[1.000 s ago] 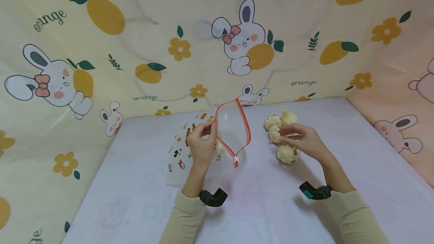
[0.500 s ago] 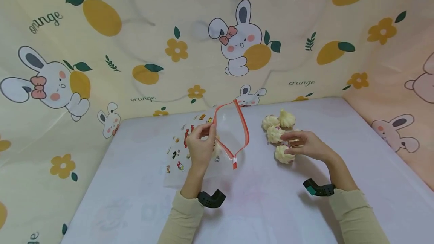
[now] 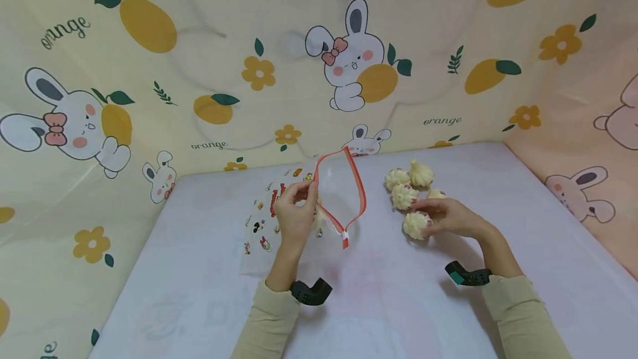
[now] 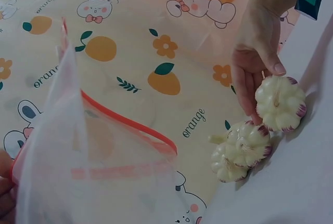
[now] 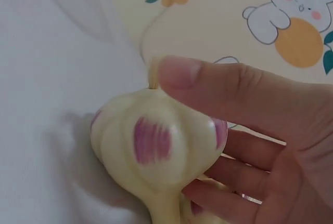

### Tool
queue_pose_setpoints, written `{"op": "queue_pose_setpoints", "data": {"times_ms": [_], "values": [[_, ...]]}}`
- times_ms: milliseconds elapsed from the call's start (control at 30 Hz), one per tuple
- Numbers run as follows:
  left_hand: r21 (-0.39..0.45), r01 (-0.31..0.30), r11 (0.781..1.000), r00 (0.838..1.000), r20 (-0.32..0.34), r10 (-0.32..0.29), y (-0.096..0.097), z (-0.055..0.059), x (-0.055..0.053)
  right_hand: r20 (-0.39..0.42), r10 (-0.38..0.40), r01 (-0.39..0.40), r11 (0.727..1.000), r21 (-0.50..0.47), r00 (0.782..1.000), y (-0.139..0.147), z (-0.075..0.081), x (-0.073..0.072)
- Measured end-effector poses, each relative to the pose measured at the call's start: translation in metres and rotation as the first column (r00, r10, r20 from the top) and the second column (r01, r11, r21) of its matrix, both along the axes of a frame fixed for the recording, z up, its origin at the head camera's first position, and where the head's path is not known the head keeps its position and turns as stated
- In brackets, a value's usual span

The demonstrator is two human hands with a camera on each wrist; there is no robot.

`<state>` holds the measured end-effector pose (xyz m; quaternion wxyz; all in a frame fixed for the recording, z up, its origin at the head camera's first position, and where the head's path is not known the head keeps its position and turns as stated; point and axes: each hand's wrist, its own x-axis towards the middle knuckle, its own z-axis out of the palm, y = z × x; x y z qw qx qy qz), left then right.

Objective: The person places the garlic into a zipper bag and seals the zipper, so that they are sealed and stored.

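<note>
My left hand (image 3: 295,215) pinches the rim of a clear zip bag (image 3: 259,262) with cartoon prints. The bag's red zip edge (image 3: 358,181) stands apart, leaving its mouth wide and facing right. Something pale shows through the plastic beside that hand, too hidden to name. At the right, my right hand (image 3: 458,219) has its thumb and fingers around the nearest garlic bulb (image 3: 415,226). In the right wrist view the thumb lies at the root end of this purple-marked bulb (image 5: 130,146), with the other fingers behind it.
Beyond the held bulb lie several more: a front garlic bulb (image 3: 404,197), one at the left (image 3: 397,178), an upright bulb (image 3: 421,174), and another (image 3: 437,194) partly behind the right hand. A white table (image 3: 199,270) meets a printed cloth backdrop (image 3: 299,26).
My right hand has left the middle bulb, come nearer and lower, and closed in on the nearest garlic bulb. The left hand and bag stay nearly still; the view has shifted slightly.
</note>
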<state>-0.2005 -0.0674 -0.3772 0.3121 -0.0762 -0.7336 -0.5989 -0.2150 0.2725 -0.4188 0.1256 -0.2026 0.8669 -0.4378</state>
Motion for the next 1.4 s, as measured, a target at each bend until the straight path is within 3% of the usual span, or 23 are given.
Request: {"op": "queue_pose_setpoints", "data": {"times_ms": [333, 567, 800, 1100, 1400], "values": [[0.018, 0.025, 1.000, 1.000, 0.017, -0.025, 0.001, -0.003, -0.002, 0.009, 0.037, -0.038, 0.997, 0.066, 0.999, -0.003, -0.005, -0.004], [0.001, 0.010, 1.000, 0.999, 0.036, -0.010, 0.001, -0.001, -0.001, -0.014, 0.031, -0.029, 0.993, 0.115, 0.999, -0.009, -0.003, -0.005], [0.003, 0.028, 1.000, 0.999, 0.040, -0.028, 0.002, -0.003, -0.001, 0.028, 0.011, -0.014, 0.996, 0.091, 1.000, -0.013, 0.000, -0.006], [0.013, 0.020, 1.000, 0.999, 0.044, -0.021, 0.003, 0.000, -0.001, -0.063, 0.006, -0.002, 0.997, 0.072, 0.998, -0.017, 0.012, -0.008], [0.006, 0.016, 1.000, 0.998, 0.055, -0.016, 0.002, -0.001, 0.000, -0.079, -0.044, 0.047, 0.998, 0.044, 0.996, -0.025, 0.024, -0.009]]}}
